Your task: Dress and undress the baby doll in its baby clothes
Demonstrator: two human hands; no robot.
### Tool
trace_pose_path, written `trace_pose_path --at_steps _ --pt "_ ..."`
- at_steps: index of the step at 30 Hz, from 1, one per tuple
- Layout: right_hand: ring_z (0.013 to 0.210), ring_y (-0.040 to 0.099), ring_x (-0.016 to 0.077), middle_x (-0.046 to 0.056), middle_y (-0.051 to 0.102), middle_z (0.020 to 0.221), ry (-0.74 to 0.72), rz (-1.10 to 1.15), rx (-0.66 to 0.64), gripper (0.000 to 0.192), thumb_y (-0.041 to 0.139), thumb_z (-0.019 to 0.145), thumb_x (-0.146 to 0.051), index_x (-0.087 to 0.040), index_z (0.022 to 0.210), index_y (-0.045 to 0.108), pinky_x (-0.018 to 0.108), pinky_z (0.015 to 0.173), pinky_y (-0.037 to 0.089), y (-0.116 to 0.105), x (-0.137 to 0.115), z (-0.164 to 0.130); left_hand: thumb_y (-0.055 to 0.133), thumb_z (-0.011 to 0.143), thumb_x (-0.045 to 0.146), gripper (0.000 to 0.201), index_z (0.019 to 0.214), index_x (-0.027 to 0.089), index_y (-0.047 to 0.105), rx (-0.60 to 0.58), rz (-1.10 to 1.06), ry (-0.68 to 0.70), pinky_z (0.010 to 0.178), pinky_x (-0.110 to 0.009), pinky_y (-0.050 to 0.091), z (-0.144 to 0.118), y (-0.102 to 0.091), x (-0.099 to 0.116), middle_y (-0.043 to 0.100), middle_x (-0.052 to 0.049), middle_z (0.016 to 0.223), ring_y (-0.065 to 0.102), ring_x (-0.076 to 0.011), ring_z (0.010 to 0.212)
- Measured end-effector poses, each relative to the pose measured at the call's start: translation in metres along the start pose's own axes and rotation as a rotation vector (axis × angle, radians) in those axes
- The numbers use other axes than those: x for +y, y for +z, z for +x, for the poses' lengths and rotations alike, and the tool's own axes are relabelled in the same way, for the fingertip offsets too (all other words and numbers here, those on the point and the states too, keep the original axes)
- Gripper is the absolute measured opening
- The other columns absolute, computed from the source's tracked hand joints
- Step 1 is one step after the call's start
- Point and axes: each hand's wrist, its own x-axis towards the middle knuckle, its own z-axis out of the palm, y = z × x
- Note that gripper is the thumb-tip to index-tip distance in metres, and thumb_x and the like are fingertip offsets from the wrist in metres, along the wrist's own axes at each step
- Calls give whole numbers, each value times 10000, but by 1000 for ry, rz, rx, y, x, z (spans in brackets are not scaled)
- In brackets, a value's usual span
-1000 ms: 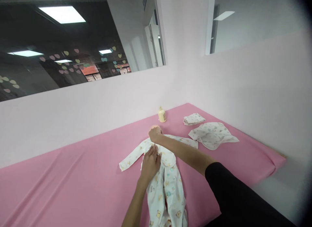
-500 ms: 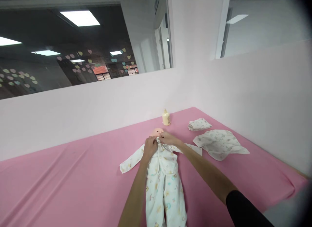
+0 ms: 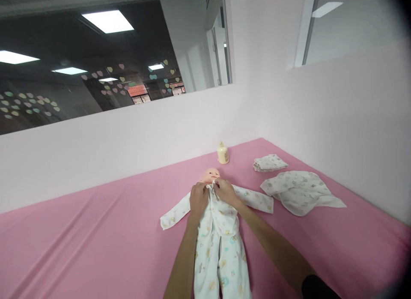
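A baby doll (image 3: pixel 211 174) lies on its back, its head toward the wall. It wears a white printed jacket (image 3: pixel 221 217) with both sleeves spread out, and matching trousers (image 3: pixel 207 264). At the neckline, my left hand (image 3: pixel 199 198) is closed on the left side of the jacket's collar. My right hand (image 3: pixel 225 191) pinches the collar's other side, just below the doll's chin. The fingertips of both hands are close together and partly hide the collar edge.
A pink sheet (image 3: pixel 112 239) covers the table. Beyond the doll's head stands a cream pump bottle (image 3: pixel 223 153). To the right lie a folded printed cloth (image 3: pixel 270 162) and a loosely spread one (image 3: pixel 302 192). White walls (image 3: pixel 180 127) border the back and right.
My right hand has moved down from over the doll's face to the collar, uncovering more of the face. The view has shifted slightly. My left hand stays at the collar.
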Motion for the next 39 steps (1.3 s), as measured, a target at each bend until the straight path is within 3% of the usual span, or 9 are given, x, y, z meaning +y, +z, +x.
trace_pose_path --at_steps 4,8,12,18,22,25,30,35,39 --pt "823 617 172 58 682 902 78 -40 44 226 375 953 -250 -170 929 586 252 644 327 -11 -6 -3 458 897 275 246 903 163 676 -16 -115 -92 804 -351 463 4 -3 -5 670 -90 945 603 -219 885" --pt "901 640 210 84 681 1011 54 -161 9 299 483 925 -403 -166 1081 576 265 680 390 -13 -22 -18 486 871 282 226 878 165 680 -34 -141 -131 801 -347 460 6 -3 -6 664 -88 926 602 -216 880" --pt "991 627 253 129 663 1050 -47 -379 -47 225 501 899 -255 -129 1039 624 299 753 456 -8 -38 -34 484 881 304 235 910 171 676 -59 -159 -139 793 -335 459 5 -4 -7 660 -79 949 593 -200 862" --pt "993 615 288 181 666 1038 -88 -471 -70 261 455 888 -87 -100 1030 673 367 806 497 -6 -52 -37 470 886 272 211 906 162 650 -99 -88 -83 806 -342 456 4 -8 -6 644 -91 963 586 -205 879" --pt "1009 615 314 189 675 1026 -90 -502 -104 229 508 867 -88 -94 1004 691 394 817 507 -11 -54 -36 449 902 273 210 902 174 634 -168 -67 -48 821 -357 466 2 -15 -6 640 -86 980 590 -212 902" --pt "1039 610 327 196 675 1036 -87 -507 -122 235 507 870 -92 -90 1014 694 408 835 498 -16 -54 -37 463 902 260 223 1016 185 640 -238 -47 -3 870 -376 469 -1 -26 -3 642 -89 1063 591 -223 975" --pt "1015 626 309 194 675 1033 -49 -474 -137 248 458 912 -139 -97 1016 679 388 823 468 -23 -51 -37 479 908 247 399 1295 250 576 -233 -28 62 999 -397 427 -4 -46 16 589 -78 1231 511 -234 1179" --pt "912 631 242 148 673 991 -32 -375 -191 227 464 924 -256 -122 927 647 296 712 405 -31 -37 -29 483 873 250 295 1108 213 658 -426 -30 34 862 -329 461 -6 -53 29 620 -59 1100 580 -198 966" --pt "703 565 142 45 635 781 -76 -257 -309 199 427 885 -211 -158 756 570 248 569 306 -39 -24 -22 514 836 271 156 841 190 648 -457 20 24 738 -302 430 -7 -52 35 605 -47 952 565 -182 829"
